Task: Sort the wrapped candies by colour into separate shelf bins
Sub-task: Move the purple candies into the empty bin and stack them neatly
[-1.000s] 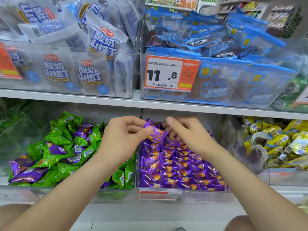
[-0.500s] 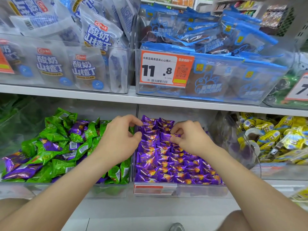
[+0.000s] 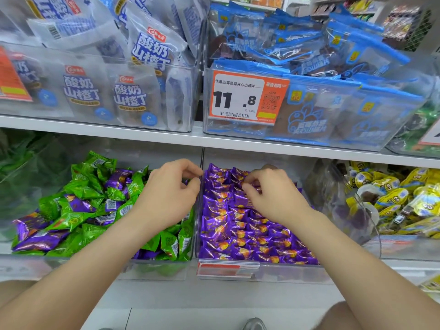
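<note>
The left bin held green candies mixed with purple. The right bin held rows of purple candies, with the right hand fingers curled onto them. The left hand curled beside the divider — grips unclear.

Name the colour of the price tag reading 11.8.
The price tag is orange with a white panel and black digits; head view.

On the shelf board above you, frosted white pouches with blue lettering standing at the left, blue-edged packets heaped to their right, an orange price tag reading 11.8 before them, your shoe tip on the pale floor
</note>
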The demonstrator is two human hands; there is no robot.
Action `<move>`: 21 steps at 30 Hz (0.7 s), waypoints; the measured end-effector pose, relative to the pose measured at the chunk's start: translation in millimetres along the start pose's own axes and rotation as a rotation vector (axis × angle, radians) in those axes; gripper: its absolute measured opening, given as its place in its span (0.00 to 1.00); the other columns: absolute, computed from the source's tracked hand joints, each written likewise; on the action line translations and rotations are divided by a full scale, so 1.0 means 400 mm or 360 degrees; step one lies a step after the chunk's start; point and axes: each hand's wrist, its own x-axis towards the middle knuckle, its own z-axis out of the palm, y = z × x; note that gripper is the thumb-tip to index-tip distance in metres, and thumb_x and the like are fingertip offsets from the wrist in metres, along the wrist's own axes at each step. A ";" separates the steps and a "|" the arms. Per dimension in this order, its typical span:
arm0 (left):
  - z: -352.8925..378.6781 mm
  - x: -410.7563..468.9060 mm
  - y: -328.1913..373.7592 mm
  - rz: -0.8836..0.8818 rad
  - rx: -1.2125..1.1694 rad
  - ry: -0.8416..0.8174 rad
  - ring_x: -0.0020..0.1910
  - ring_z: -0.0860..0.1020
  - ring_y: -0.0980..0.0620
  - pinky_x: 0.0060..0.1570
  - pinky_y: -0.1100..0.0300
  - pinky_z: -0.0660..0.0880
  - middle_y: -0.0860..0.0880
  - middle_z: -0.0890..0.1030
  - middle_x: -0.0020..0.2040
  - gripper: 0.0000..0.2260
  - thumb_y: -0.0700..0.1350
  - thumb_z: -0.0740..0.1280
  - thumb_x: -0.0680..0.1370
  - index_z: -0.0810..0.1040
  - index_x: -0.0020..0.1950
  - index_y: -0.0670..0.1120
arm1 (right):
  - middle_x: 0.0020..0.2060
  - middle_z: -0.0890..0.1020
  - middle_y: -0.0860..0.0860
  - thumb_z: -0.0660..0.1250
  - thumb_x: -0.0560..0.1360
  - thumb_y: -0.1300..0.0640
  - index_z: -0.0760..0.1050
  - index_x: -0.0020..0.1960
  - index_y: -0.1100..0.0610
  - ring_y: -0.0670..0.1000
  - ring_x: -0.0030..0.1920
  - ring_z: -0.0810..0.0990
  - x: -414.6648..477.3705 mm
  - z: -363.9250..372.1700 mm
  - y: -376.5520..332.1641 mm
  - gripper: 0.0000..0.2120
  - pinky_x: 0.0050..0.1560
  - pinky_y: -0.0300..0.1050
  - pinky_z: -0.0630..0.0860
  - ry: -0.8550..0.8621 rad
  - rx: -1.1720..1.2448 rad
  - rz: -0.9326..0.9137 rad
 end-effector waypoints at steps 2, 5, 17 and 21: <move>-0.031 -0.002 -0.021 -0.0004 0.0069 -0.0027 0.39 0.84 0.54 0.45 0.57 0.79 0.56 0.85 0.41 0.07 0.51 0.66 0.82 0.82 0.46 0.56 | 0.41 0.82 0.46 0.62 0.83 0.53 0.84 0.52 0.51 0.47 0.43 0.82 -0.022 -0.022 -0.057 0.11 0.47 0.47 0.78 0.0078 0.0207 -0.0088; -0.099 -0.004 -0.091 -0.0105 0.0558 -0.0106 0.41 0.83 0.45 0.47 0.48 0.81 0.52 0.84 0.40 0.07 0.57 0.62 0.78 0.78 0.42 0.63 | 0.35 0.79 0.41 0.62 0.81 0.59 0.83 0.50 0.50 0.39 0.37 0.76 -0.073 -0.058 -0.195 0.11 0.43 0.32 0.70 0.0077 0.0523 -0.0243; -0.255 -0.060 -0.219 -0.0217 0.0993 -0.1178 0.50 0.82 0.50 0.56 0.52 0.80 0.46 0.85 0.54 0.16 0.50 0.77 0.74 0.83 0.59 0.46 | 0.45 0.77 0.51 0.77 0.72 0.43 0.78 0.60 0.49 0.60 0.53 0.80 -0.016 0.092 -0.460 0.20 0.42 0.50 0.76 -0.0638 -0.0264 -0.0928; -0.243 -0.065 -0.232 -0.0126 0.0992 -0.1189 0.52 0.82 0.51 0.52 0.57 0.79 0.51 0.86 0.55 0.14 0.52 0.76 0.76 0.85 0.59 0.48 | 0.47 0.80 0.50 0.74 0.69 0.48 0.79 0.59 0.46 0.59 0.54 0.80 0.029 0.129 -0.468 0.18 0.42 0.48 0.72 -0.0541 -0.0222 -0.0841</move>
